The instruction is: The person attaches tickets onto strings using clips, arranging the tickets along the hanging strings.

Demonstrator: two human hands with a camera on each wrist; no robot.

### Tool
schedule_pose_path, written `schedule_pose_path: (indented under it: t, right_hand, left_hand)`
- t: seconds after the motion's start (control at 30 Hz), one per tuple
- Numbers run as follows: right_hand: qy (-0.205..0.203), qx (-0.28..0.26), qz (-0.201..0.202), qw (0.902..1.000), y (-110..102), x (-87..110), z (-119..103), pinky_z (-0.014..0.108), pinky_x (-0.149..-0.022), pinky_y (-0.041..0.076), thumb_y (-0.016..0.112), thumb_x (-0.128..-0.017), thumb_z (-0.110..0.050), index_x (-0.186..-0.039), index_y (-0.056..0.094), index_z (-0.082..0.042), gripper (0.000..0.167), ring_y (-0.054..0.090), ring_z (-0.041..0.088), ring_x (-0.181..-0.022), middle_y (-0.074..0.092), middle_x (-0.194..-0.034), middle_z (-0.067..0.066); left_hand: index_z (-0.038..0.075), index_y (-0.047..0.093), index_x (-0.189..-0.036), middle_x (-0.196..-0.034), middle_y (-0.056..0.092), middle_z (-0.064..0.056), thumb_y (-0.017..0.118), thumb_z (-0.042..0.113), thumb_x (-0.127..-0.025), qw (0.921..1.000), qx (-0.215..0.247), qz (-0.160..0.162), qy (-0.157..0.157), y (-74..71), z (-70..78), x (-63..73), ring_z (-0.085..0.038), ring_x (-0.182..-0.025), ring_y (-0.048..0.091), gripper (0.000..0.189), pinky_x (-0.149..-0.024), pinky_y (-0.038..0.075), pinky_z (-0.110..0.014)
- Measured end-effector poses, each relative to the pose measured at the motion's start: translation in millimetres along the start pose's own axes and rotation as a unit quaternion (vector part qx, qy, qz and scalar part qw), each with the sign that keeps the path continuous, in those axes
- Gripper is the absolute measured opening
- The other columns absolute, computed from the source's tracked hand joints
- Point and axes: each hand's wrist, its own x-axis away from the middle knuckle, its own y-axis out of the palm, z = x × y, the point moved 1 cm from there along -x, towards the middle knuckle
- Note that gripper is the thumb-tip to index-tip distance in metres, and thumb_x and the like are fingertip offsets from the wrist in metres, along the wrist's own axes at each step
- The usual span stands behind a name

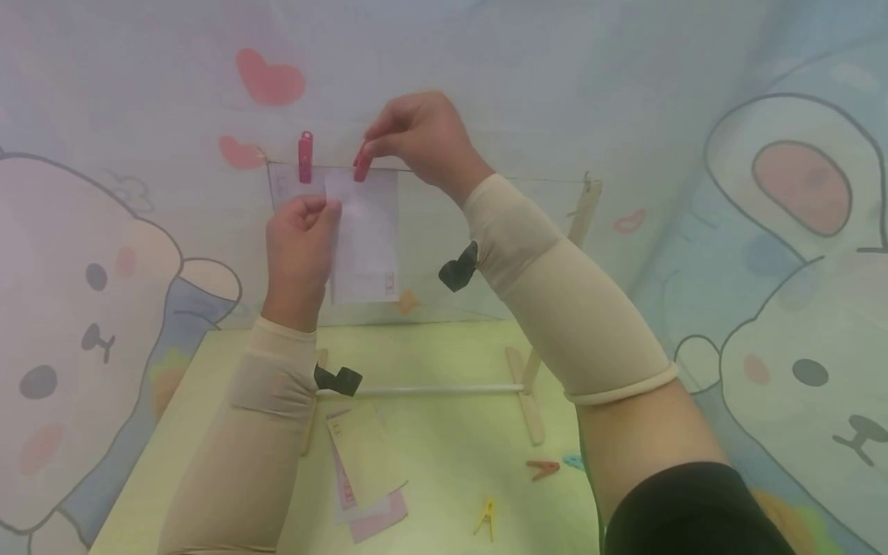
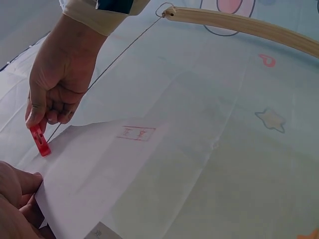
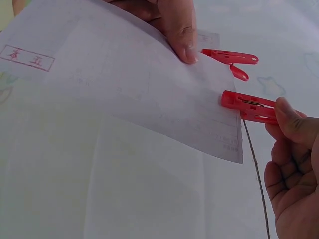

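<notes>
My right hand (image 1: pixel 423 139) pinches a red clothespin (image 1: pixel 361 163) at the top edge of a white sheet of paper (image 1: pixel 365 239). In the right wrist view the front of that clothespin (image 3: pixel 239 101) overlaps the paper's edge, where the string (image 3: pixel 256 174) runs. My left hand (image 1: pixel 297 254) holds the sheet's left edge between thumb and fingers. A second red clothespin (image 1: pixel 305 158) stands on the string to the left, over another pale paper (image 1: pixel 283 183) partly hidden behind my left hand. A small red printed box (image 3: pixel 27 58) marks one corner of the held sheet.
The string is tied to a wooden post (image 1: pixel 586 210) on the right. A white rod (image 1: pixel 437 389) joins the stand's wooden feet (image 1: pixel 525 397) on the table (image 1: pixel 444 462). Several papers (image 1: pixel 368 459) lie overlapped in front. Yellow (image 1: pixel 488 518), orange-red (image 1: pixel 543 469) and blue (image 1: pixel 573 461) clothespins lie nearby.
</notes>
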Motion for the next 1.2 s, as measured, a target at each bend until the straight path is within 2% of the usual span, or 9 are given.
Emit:
schedule_pose_path:
  t: [0.17, 0.37, 0.5, 0.6, 0.77, 0.93, 1.2]
  right_hand:
    - [0.014, 0.006, -0.014, 0.9998, -1, -9.3, 6, 0.022, -0.09, 0.052, 0.085, -0.085, -0.002, -0.088, 0.081, -0.007, 0.007, 0.069, 0.015, -0.101, 0.078, -0.095, 0.004]
    - [0.015, 0.01, -0.028, 0.9994, -5, -12.3, 10, 0.022, -0.089, 0.052, 0.086, -0.084, -0.002, -0.094, 0.081, -0.007, 0.012, 0.068, 0.016, -0.1, 0.079, -0.096, 0.004]
    - [0.01, 0.034, -0.06, 0.9976, -5, -11.6, 11, 0.024, -0.089, 0.054, 0.087, -0.084, -0.005, -0.103, 0.08, -0.009, 0.021, 0.068, 0.016, -0.098, 0.078, -0.096, 0.002]
    - [0.002, 0.068, -0.081, 0.9944, -6, -11.1, 10, 0.024, -0.089, 0.054, 0.087, -0.084, -0.009, -0.112, 0.079, -0.012, 0.029, 0.068, 0.014, -0.098, 0.078, -0.1, 0.0]
    - [0.003, 0.087, -0.104, 0.9908, -8, -12.5, 10, 0.025, -0.093, 0.054, 0.086, -0.087, -0.013, -0.125, 0.075, -0.014, 0.04, 0.068, 0.012, -0.102, 0.077, -0.108, -0.001]
    - [0.004, 0.116, -0.107, 0.9876, -11, -14.0, 13, 0.025, -0.096, 0.051, 0.087, -0.086, -0.021, -0.129, 0.074, -0.018, 0.045, 0.066, 0.01, -0.108, 0.077, -0.113, -0.004]
    - [0.0, 0.117, -0.098, 0.9883, -16, -11.5, 18, 0.026, -0.097, 0.051, 0.087, -0.087, -0.025, -0.132, 0.072, -0.019, 0.048, 0.065, 0.011, -0.111, 0.075, -0.117, -0.005]
  left_hand:
    - [0.007, 0.073, -0.113, -0.102, 0.074, -0.007, 0.07, 0.029, -0.1, 1.0, 0.007, 0.007, 0.0, 2.4, 2.3, 1.1, -0.017, -0.089, 0.064, 0.025, -0.079, 0.055, -0.027]
    - [0.003, 0.072, -0.113, -0.104, 0.075, -0.01, 0.07, 0.024, -0.101, 0.999, 0.021, 0.0, 0.04, 7.2, -0.8, -1.0, -0.016, -0.088, 0.066, 0.024, -0.077, 0.055, -0.026]
    - [0.001, 0.072, -0.114, -0.104, 0.074, -0.011, 0.07, 0.023, -0.101, 0.9983, 0.013, 0.003, 0.057, 7.8, -3.7, -2.0, -0.015, -0.087, 0.065, 0.025, -0.075, 0.054, -0.026]
    - [0.002, 0.072, -0.115, -0.105, 0.075, -0.01, 0.07, 0.024, -0.101, 0.9984, -0.001, 0.01, 0.055, 8.2, -4.7, -2.9, -0.015, -0.087, 0.065, 0.026, -0.075, 0.054, -0.025]
    - [0.003, 0.073, -0.114, -0.105, 0.076, -0.01, 0.071, 0.025, -0.1, 0.9984, -0.014, 0.015, 0.053, 8.8, -4.0, -3.4, -0.014, -0.085, 0.065, 0.026, -0.073, 0.053, -0.024]
    - [0.003, 0.073, -0.112, -0.099, 0.076, -0.009, 0.071, 0.024, -0.1, 0.998, -0.025, 0.018, 0.055, 8.9, -3.8, -3.6, -0.013, -0.081, 0.062, 0.024, -0.07, 0.05, -0.024]
    - [0.004, 0.073, -0.115, -0.109, 0.076, -0.012, 0.071, 0.027, -0.101, 0.9971, -0.044, 0.014, 0.061, 6.3, -6.7, -3.9, -0.013, -0.092, 0.067, 0.027, -0.08, 0.053, -0.025]
